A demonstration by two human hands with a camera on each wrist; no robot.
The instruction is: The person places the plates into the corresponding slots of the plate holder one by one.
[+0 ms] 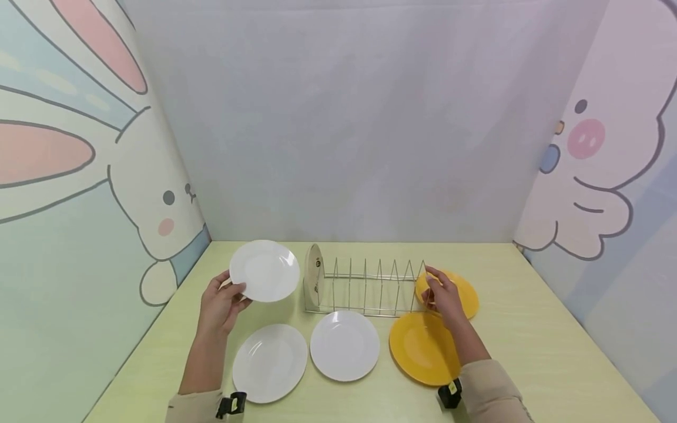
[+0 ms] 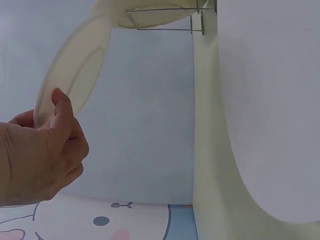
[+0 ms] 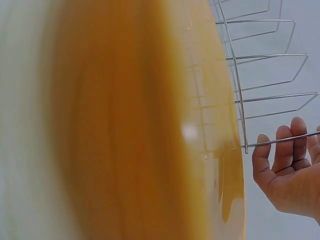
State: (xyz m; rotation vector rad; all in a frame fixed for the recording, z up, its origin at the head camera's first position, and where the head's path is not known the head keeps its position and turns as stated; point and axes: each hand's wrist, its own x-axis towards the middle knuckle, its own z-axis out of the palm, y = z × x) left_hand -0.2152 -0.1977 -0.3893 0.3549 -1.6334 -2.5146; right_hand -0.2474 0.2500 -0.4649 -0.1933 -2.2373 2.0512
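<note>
Head view shows the left hand point(image 1: 221, 301) with a white plate point(image 1: 264, 270) in the air, to the left of the rack point(image 1: 365, 286) and near its standing plate point(image 1: 314, 276), which is upright at the left end. The work seems to be the placing of plates in the rack. For doing it well, I think the held plate should first be turned on its edge, parallel to the standing plate, then brought over a free gap and lowered straight between the wires. If it comes down tilted, its rim may catch on a wire or knock the standing plate.

About the hands: the left one pinches the rim at the near left side, with the thumb on the upper face and the fingers bent below, so the gap between them is only as thick as the plate. The right hand point(image 1: 446, 299) has half-bent fingers, and in the right wrist view they are curled at the end wire point(image 3: 273, 141), which looks like a light grip for steadying the rack; it carries no plate. Two other white plates point(image 1: 345, 346) lie flat on the table point(image 1: 529, 329) in front, and two yellow plates point(image 1: 423, 349) lie at the right
</note>
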